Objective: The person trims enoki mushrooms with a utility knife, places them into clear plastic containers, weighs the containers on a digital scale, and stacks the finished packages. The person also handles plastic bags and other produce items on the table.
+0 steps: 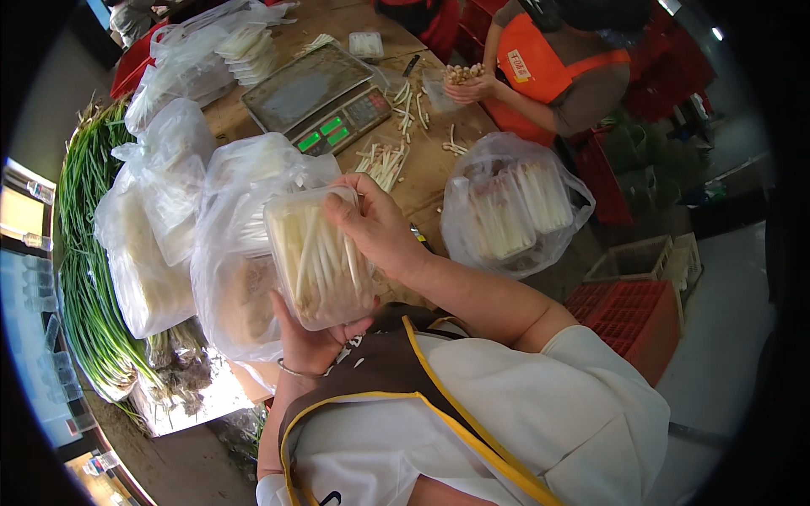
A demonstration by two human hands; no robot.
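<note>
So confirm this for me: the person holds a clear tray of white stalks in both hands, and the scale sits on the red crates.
Not quite. The head view shows the scale on the wooden table, not the crates. The left hand and right hand do hold the clear tray of white stalks.

Left hand (pixel 308 337) palm hidden beneath tray (pixel 316 257).

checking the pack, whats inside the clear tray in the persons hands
The clear tray holds pale white stalks lying lengthwise, packed side by side. The right hand covers its top corner and the left hand its bottom end, so those parts stay hidden.
</note>
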